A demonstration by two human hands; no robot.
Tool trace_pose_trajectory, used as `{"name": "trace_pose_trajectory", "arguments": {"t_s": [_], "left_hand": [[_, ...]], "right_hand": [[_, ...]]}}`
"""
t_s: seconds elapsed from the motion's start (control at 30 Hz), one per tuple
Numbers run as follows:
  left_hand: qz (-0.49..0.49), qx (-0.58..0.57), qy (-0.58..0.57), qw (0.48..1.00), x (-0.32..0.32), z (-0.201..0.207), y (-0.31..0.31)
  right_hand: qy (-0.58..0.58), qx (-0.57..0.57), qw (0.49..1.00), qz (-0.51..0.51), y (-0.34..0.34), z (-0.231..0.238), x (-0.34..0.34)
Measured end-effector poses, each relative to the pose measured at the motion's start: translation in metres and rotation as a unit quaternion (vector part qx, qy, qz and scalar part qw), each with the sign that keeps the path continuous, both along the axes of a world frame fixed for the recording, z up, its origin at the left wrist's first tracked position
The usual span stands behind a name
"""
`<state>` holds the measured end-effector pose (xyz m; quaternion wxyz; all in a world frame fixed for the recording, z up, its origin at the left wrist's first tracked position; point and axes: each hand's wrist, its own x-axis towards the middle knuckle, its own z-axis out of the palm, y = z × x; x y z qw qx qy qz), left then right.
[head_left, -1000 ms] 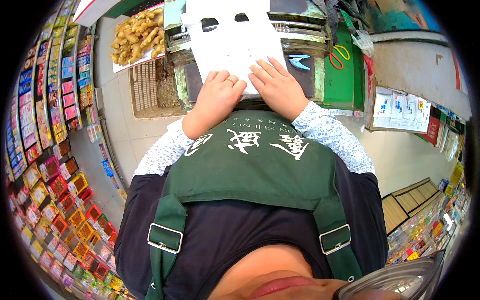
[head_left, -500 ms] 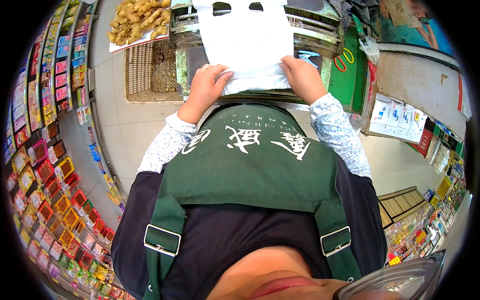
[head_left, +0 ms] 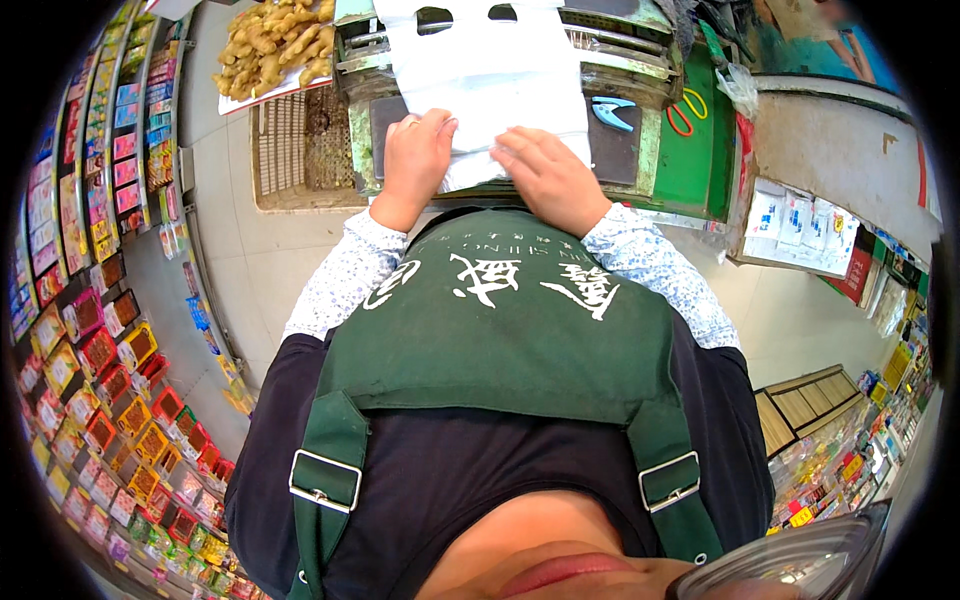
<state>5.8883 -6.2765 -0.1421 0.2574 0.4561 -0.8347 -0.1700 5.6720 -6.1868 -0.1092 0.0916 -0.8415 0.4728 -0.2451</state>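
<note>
Lumpy brown ginger (head_left: 275, 50) sits off to the left. A blue clip (head_left: 612, 113) is just right of the white plastic bag (head_left: 485, 75), which lies on the worn table (head_left: 615, 165). The left hand (head_left: 415, 160) curls its fingers at the bag's left edge; I can't tell if they pinch it. The right hand (head_left: 550, 178) lies over the bag, fingers stretched out. The bag is smooth, with two holes.

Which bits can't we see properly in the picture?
- Head view: the far end of the white plastic, cut off by the upper edge.
- Head view: what lies right beneath the right grip, which covers it.
- Head view: the top of the ginger pile, cut off by the upper edge.
- Head view: print on the shelf packets, too small.
</note>
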Motion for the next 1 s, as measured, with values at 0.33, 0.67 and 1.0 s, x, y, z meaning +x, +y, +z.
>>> {"name": "trace_pose_trajectory", "arguments": {"t_s": [0.33, 0.67, 1.0], "left_hand": [[-0.011, -0.019, -0.035, 0.999, 0.0, 0.001, -0.007], [-0.24, -0.11, -0.066, 0.962, 0.007, 0.016, -0.002], [-0.242, -0.078, -0.147, 0.956, -0.003, 0.029, -0.006]], "right_hand": [[0.033, 0.044, 0.997, 0.053, -0.008, -0.008, 0.01], [0.067, 0.101, 0.992, 0.024, -0.005, -0.002, 0.006], [-0.05, 0.15, 0.982, -0.101, 0.016, 0.024, -0.021]]}}
